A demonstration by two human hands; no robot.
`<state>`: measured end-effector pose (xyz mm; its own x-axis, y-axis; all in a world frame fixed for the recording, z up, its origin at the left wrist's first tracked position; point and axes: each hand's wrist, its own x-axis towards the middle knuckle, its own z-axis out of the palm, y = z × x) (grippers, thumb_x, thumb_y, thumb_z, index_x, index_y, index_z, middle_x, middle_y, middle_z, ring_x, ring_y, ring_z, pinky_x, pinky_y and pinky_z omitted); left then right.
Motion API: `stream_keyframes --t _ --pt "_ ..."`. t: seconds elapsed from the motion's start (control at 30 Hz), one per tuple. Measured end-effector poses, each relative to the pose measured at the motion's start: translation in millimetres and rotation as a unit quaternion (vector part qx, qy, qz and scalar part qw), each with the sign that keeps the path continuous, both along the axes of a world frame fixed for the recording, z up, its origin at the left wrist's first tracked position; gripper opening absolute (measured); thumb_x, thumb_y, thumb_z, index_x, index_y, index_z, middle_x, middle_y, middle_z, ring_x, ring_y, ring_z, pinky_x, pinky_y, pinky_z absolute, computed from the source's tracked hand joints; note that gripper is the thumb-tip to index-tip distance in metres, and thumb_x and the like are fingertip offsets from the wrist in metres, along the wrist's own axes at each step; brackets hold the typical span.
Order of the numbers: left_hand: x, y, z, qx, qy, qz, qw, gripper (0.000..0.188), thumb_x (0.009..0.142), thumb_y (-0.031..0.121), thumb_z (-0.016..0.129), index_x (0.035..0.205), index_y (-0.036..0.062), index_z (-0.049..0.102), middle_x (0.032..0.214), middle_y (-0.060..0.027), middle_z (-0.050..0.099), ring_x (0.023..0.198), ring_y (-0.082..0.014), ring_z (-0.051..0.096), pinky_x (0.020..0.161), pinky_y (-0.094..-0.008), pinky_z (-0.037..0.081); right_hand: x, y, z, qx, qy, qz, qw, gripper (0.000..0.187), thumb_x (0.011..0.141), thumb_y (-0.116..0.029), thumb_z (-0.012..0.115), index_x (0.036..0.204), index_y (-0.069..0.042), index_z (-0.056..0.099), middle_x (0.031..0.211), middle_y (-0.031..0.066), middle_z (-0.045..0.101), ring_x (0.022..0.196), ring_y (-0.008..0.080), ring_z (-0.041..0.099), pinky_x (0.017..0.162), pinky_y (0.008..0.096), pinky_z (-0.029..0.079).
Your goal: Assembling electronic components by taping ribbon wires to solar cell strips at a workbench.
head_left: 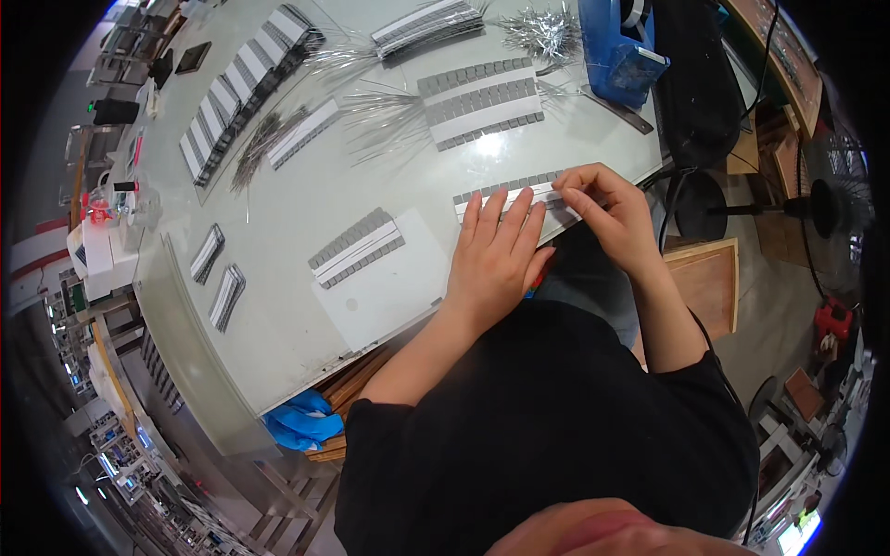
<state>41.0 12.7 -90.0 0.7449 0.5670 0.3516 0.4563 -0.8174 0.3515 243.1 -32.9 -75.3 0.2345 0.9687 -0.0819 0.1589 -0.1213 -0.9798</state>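
Observation:
A strip of small grey plates with a white band [528,182] lies at the near edge of the table, partly covered by my hands. My left hand [494,259] rests flat across its left and middle part, fingers stretched and slightly apart. At the strip's right end, my right hand [616,218] has its thumb and forefinger pinched together; whatever is between them is too small to make out. To the left, a similar grey strip [357,248] lies on a white sheet [408,287]. Farther back sits a wider set of grey plates and white bands [487,107] with thin metal wires fanning out from its sides.
A long stack of strips [246,88] stands at the far left, with loose wires [264,148] beside it. Two short strip bundles [225,296] lie nearer. Silvery strands [547,35], a blue tape dispenser [623,56] and a flat metal tool [619,111] are at the back right.

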Motion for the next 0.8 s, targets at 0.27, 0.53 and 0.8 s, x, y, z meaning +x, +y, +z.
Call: stream_keyframes --t 0.27,0.53,0.8 --pt "-1 1 0 -0.006 -0.005 -0.002 1.0 0.051 0.085 0.026 0.077 0.126 0.0024 0.061 0.136 -0.0139 0.059 0.13 -0.0359 0.051 0.115 -0.0542 0.035 -10 16 -14 0.113 -0.265 -0.018 0.957 0.011 0.084 -0.015 0.074 0.091 -0.007 0.071 0.146 0.0143 0.054 0.132 0.0379 0.047 0.109 0.0442 0.038" --pt "0 1 -1 -0.005 -0.009 0.001 1.0 0.052 0.085 0.027 0.077 0.128 0.0033 0.062 0.135 -0.013 0.059 0.13 -0.0349 0.051 0.115 -0.0542 0.035 -17 21 -24 0.14 -0.324 -0.06 0.934 0.009 0.081 -0.011 0.075 0.086 -0.005 0.07 0.138 0.0143 0.059 0.122 0.0371 0.054 0.103 0.0449 0.043" --pt "0 1 0 0.013 0.007 0.007 1.0 0.051 0.086 0.03 0.076 0.129 0.0043 0.063 0.135 -0.0118 0.059 0.13 -0.0339 0.051 0.116 -0.0544 0.034 -18 28 -20 0.143 -0.334 -0.08 0.928 0.018 0.079 -0.007 0.076 0.094 -0.005 0.065 0.135 0.0161 0.059 0.121 0.0374 0.054 0.101 0.0437 0.045"
